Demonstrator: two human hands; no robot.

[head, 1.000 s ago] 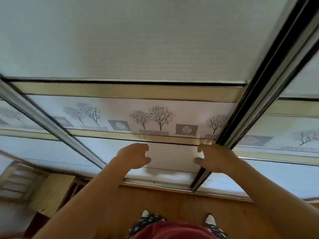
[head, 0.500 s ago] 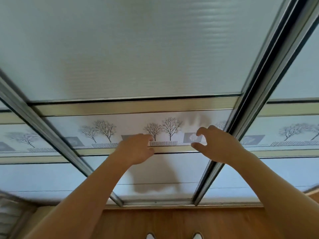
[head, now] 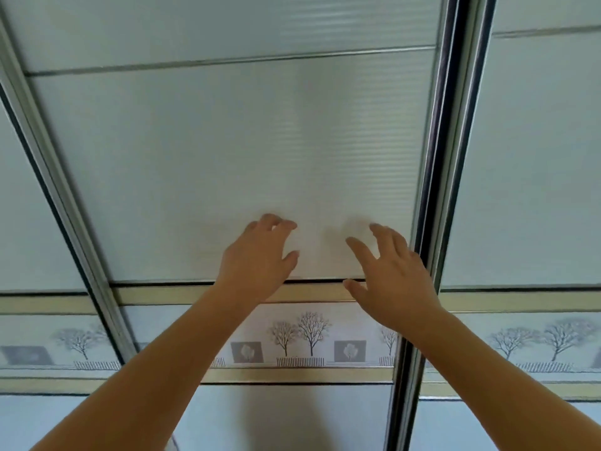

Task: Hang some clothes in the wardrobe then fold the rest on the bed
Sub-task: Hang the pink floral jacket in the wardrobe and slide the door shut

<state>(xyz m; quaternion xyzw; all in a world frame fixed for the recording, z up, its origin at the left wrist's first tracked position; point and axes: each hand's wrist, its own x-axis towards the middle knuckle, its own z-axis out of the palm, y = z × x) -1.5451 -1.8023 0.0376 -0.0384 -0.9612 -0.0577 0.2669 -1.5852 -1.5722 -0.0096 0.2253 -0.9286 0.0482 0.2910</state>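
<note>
**A:** Where is the wardrobe in this view?

**B:** It fills the whole view. Its middle sliding door (head: 227,157) is directly in front of the person and is closed. The big panel of this door is frosted white with fine horizontal lines. Below it runs a decorated strip (head: 309,336) with small bare trees and grey squares, between two golden bars.

**A:** And the hands?

**B:** Both are raised in front of the frosted panel, near its lower edge and more toward its right edge. The left hand (head: 257,265) has its fingers a little bent and spread, and it grasps nothing. The right hand (head: 393,281) is beside it, a small gap apart, with fingers nearly straight and spread, also grasping nothing. It is close to the metal frame (head: 435,157) at the right edge of the door.

**A:** Do the fingertips touch the panel?

**B:** They are very near the surface, but I cannot tell if they really touch.

**A:** What is at the sides?

**B:** One more door (head: 536,157) of the same kind is to the right of the metal frame, and part of another door panel (head: 19,222) is at the left.
</note>
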